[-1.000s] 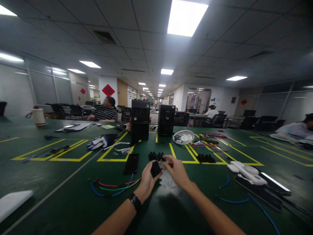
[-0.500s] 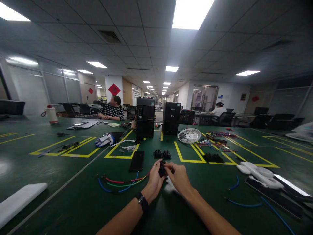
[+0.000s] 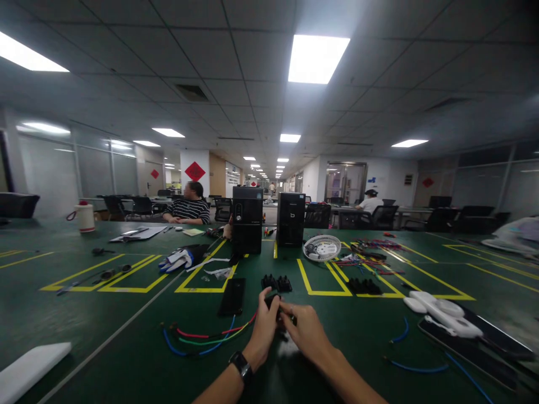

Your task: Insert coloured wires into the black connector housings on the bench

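Note:
In front of me, low over the green table, both hands meet at a small black part (image 3: pixel 275 303). My left hand (image 3: pixel 263 331), with a dark wristband at the wrist, is closed around it. The fingertips of my right hand (image 3: pixel 308 330) pinch at its right side; what exactly lies between them is hidden. Red, yellow-green and blue wires (image 3: pixel 202 335) run leftward from my left hand, their far ends lying on the table. Just beyond my fingers stand two small black parts with prongs (image 3: pixel 277 283). A black phone (image 3: pixel 232 296) lies to their left.
Two black computer towers (image 3: pixel 247 221) stand across the table. A white basket (image 3: pixel 322 248) and tangled wires (image 3: pixel 374 255) lie right of them, near more black parts (image 3: pixel 365 287). Gloves (image 3: pixel 184 258) lie left, white devices (image 3: pixel 442 314) right. A person (image 3: pixel 189 207) sits beyond.
The view has tilted up, so the table sits lower in it. My hands stay together at the black part, with the right fingers slightly shifted and the left thumb and forefinger raised more.

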`<state>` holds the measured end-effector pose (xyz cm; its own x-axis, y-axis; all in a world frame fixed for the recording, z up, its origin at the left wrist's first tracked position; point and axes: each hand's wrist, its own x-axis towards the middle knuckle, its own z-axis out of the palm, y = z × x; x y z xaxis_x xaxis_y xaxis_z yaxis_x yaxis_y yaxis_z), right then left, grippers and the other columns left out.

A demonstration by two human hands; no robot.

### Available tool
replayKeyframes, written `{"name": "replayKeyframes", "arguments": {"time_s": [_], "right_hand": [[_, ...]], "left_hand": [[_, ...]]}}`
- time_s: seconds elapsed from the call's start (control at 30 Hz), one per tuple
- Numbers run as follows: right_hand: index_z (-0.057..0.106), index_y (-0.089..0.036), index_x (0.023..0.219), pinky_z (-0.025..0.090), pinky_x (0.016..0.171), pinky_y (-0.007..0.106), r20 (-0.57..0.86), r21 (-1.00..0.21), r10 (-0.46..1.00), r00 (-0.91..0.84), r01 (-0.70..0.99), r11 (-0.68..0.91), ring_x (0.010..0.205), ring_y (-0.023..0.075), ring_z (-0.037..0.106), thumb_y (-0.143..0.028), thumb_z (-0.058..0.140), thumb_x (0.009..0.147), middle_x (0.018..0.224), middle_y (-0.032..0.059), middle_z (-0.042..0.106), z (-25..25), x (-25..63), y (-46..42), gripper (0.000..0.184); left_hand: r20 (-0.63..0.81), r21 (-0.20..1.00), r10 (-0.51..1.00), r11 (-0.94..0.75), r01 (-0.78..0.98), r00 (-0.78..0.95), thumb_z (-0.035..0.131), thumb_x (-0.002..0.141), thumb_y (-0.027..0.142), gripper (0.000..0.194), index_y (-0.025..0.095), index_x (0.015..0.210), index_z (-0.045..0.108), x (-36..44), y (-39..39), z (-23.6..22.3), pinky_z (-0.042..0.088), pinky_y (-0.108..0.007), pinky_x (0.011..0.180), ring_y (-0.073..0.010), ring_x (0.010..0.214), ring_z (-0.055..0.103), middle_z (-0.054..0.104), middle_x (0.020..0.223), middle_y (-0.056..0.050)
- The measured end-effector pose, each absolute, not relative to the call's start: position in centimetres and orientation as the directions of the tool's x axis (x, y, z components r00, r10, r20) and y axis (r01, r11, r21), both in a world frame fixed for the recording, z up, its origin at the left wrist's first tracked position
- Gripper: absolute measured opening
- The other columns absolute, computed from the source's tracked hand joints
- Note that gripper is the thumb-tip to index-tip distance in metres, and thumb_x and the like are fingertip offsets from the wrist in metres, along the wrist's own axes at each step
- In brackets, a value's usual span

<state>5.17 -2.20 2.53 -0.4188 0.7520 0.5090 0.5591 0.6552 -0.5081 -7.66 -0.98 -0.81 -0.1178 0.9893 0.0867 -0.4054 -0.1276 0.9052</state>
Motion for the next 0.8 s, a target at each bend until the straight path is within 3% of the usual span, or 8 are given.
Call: {"name": "replayKeyframes", "arguments": {"time_s": [0.17,0.3,0.4,0.53,0.67,0.8], "right_hand": [[0.066,-0.02,0.101,0.043,0.06,0.025,0.459,-0.568,0.796,-0.395,0.559,0.604,0.061,0.0179,0.061,-0.035,0.046,0.09,0.068,0.0018,0.067,2.2,5.4,-2.6,0.027],[0.065,-0.021,0.088,0.041,0.064,0.026,0.42,-0.566,0.782,-0.461,0.54,0.622,0.068,0.0184,0.062,-0.04,0.036,0.094,0.075,0.0026,0.067,2.0,5.1,-2.6,0.034],[0.06,-0.022,0.081,0.041,0.065,0.026,0.384,-0.576,0.798,-0.464,0.555,0.6,0.07,0.0183,0.061,-0.042,0.032,0.094,0.073,0.0016,0.065,1.3,4.9,-2.4,0.036],[0.055,-0.021,0.076,0.04,0.057,0.024,0.337,-0.638,0.817,-0.469,0.524,0.564,0.061,0.0162,0.055,-0.047,0.032,0.092,0.065,-0.0003,0.059,1.6,4.9,-1.7,0.039],[0.057,-0.021,0.074,0.04,0.055,0.025,0.351,-0.631,0.82,-0.453,0.532,0.564,0.059,0.0171,0.055,-0.051,0.031,0.09,0.063,0.0009,0.059,4.6,4.3,-0.8,0.043],[0.059,-0.024,0.077,0.045,0.066,0.03,0.41,-0.549,0.803,-0.432,0.586,0.596,0.071,0.0225,0.063,-0.051,0.031,0.089,0.075,0.0058,0.067,3.7,4.1,-1.3,0.041]], "left_hand": [[0.122,0.918,0.968,-0.195,-0.345,-0.22,0.057,0.081,0.046,0.055,0.022,0.126,0.038,-8.8,0.1,-0.6,0.046,-0.023,0.049,-0.0174,0.067,0.063,0.062,0.089,-0.008],[0.123,0.936,0.951,-0.206,-0.285,-0.285,0.057,0.08,0.048,0.049,0.019,0.118,0.042,-9.5,1.0,-0.8,0.039,-0.02,0.04,-0.0119,0.05,0.056,0.06,0.078,-0.003],[0.15,0.927,0.96,-0.22,-0.303,-0.238,0.055,0.08,0.054,0.05,0.02,0.115,0.045,-10.0,1.2,-0.6,0.04,-0.02,0.042,-0.0113,0.05,0.056,0.06,0.078,-0.003],[0.228,0.897,0.949,-0.291,-0.331,-0.219,0.04,0.083,0.063,0.05,0.02,0.106,0.052,-11.0,1.1,-0.1,0.041,-0.021,0.046,-0.0126,0.056,0.056,0.058,0.074,-0.003],[0.285,0.854,0.905,-0.389,-0.344,-0.316,0.047,0.079,0.065,0.048,0.02,0.095,0.055,-10.6,1.2,0.3,0.044,-0.023,0.049,-0.0132,0.056,0.054,0.054,0.069,-0.001],[0.136,0.714,0.89,-0.393,-0.579,-0.435,0.041,0.086,0.058,0.041,0.021,0.1,0.052,-10.9,2.0,1.7,0.048,-0.03,0.061,-0.0147,0.061,0.059,0.058,0.079,-0.006]]}}
